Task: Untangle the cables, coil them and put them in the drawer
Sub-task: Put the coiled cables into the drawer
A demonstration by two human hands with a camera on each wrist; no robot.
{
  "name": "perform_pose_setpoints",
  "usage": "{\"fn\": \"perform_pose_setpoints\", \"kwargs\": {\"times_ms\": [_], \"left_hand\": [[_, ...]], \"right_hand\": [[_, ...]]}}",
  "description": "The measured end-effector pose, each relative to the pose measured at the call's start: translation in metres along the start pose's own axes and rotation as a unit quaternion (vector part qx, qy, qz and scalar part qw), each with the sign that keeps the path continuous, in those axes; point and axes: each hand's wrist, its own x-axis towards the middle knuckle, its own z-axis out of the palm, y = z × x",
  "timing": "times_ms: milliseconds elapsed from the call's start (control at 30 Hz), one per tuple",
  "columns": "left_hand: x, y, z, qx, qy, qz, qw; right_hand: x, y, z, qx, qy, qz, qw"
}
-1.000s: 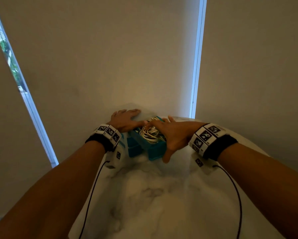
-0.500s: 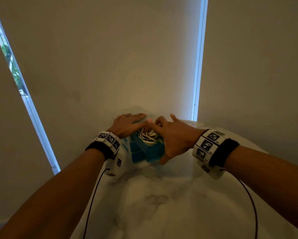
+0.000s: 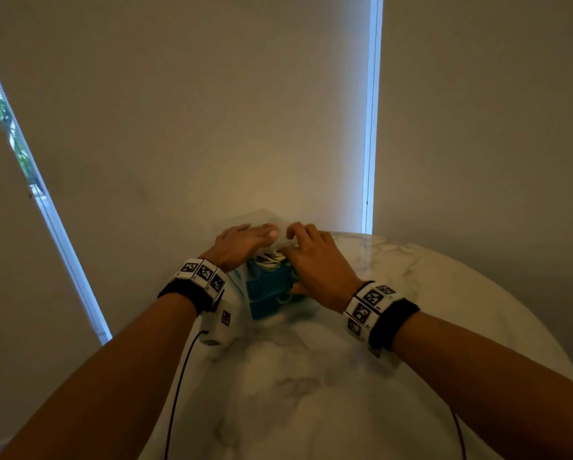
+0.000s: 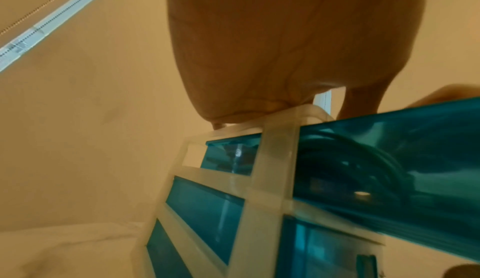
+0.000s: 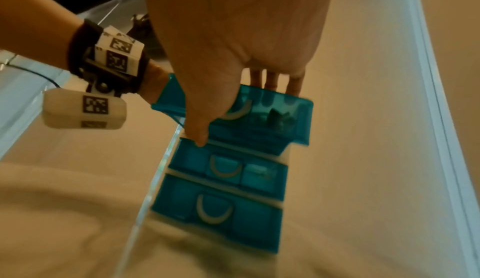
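A small clear-framed drawer unit (image 3: 263, 308) with blue drawers stands at the far edge of the marble table (image 3: 311, 393). Its top drawer (image 5: 262, 126) is pulled partway out and holds coiled white cables (image 3: 271, 258), seen through the blue wall in the left wrist view as cables (image 4: 350, 159). My left hand (image 3: 245, 239) lies flat on the unit's top, palm (image 4: 285, 46) down on the clear frame (image 4: 280, 122). My right hand (image 3: 313, 260) grips the top drawer's front, fingers (image 5: 272, 81) hooked over its rim, thumb (image 5: 197, 134) at its lower edge.
Two lower blue drawers (image 5: 221, 212) with pale curved handles sit pushed in. Wall blinds rise right behind the unit, with bright window gaps at left (image 3: 46, 207) and right (image 3: 373, 111). Black wrist-camera leads (image 3: 178, 376) hang over the near table.
My right hand has moved toward the unit with the top drawer, which sticks out less than before. Its fingers have curled down over the cables. The left hand stays on top.
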Motion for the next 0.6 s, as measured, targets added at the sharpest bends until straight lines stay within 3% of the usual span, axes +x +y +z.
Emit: {"fn": "perform_pose_setpoints", "kwargs": {"times_ms": [100,200,300,467,600], "left_hand": [[0.006,-0.008,0.0,0.062,-0.03,0.046,0.997],[0.009,-0.012,0.0,0.057,-0.016,0.049,0.997],[0.004,-0.005,0.005,0.045,-0.016,0.056,0.997],[-0.012,0.024,0.001,-0.045,-0.05,0.036,0.997],[-0.009,0.012,-0.003,0.046,-0.096,0.092,0.99]], "right_hand": [[-0.013,-0.004,0.002,0.071,0.041,0.013,0.997],[-0.029,0.008,-0.002,0.121,0.017,-0.031,0.992],[-0.031,0.019,-0.003,0.121,0.061,-0.056,0.989],[-0.007,0.015,0.002,0.129,0.138,0.079,0.979],[-0.011,0.029,-0.004,0.164,0.115,0.122,0.972]]}}
